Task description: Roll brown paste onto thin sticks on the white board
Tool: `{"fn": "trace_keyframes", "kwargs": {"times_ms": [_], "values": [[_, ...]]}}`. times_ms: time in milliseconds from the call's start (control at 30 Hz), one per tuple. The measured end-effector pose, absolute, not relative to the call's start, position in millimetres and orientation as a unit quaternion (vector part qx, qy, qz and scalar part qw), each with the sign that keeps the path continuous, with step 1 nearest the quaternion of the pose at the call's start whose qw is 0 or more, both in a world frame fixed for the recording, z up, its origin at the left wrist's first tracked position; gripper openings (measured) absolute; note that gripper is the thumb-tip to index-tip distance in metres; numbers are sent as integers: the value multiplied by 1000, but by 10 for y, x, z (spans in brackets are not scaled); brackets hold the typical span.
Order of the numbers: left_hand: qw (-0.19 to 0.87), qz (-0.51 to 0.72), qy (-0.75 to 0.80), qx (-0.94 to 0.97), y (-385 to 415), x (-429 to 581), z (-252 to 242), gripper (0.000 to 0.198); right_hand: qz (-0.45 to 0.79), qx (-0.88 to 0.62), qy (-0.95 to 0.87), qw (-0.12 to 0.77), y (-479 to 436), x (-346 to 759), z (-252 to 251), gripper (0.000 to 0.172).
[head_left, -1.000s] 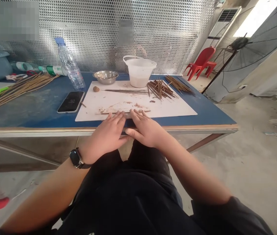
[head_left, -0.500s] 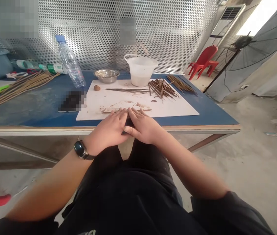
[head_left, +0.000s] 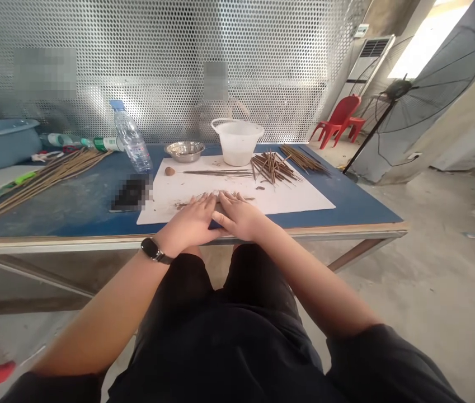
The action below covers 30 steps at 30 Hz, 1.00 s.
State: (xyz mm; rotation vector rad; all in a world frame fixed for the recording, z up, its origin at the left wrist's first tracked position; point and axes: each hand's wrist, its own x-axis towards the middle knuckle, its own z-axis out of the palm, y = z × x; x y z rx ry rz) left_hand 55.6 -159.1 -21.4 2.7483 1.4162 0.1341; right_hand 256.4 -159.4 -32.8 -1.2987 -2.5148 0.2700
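My left hand [head_left: 195,221], with a dark watch [head_left: 151,249] on its wrist, lies flat and palm down at the front of the white board [head_left: 304,198]. Beside it my right hand [head_left: 240,217] is also flat, the fingertips of both close together. Beneath the fingers is a thin brown stick [head_left: 250,198]; most of it is hidden, and brown crumbs surround it. Farther back, several thin dark sticks [head_left: 220,173] lie lengthwise near a small brown lump [head_left: 170,171]. A pile of coated brown sticks [head_left: 274,168] rests at the board's right.
Behind stand a white bucket [head_left: 241,140] and a metal bowl [head_left: 184,151]. Leftward are a leaning water bottle [head_left: 134,143], a blurred phone [head_left: 131,193], long tan sticks [head_left: 52,168] and a blue tub [head_left: 2,145]. More sticks [head_left: 304,159] lie at the back right corner.
My hands have slid forward over the board, and their fingers now cover most of the thin stick that showed more before. The view has tilted up slightly.
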Motion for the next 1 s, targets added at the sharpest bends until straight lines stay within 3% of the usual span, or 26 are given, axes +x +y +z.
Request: {"fn": "trace_keyframes", "kwargs": {"times_ms": [333,567,1000], "values": [[20,23,415,909,-2107,565,-288,136,82,-433,-883,161,-1960,2749,-371,129],[31,47,436,898,-1653,673,-199,117,82,-484,-865,100,-1574,2563,-168,114],[42,60,427,901,-2026,571,-216,101,87,-443,-882,135,-1875,2653,-222,123]]}}
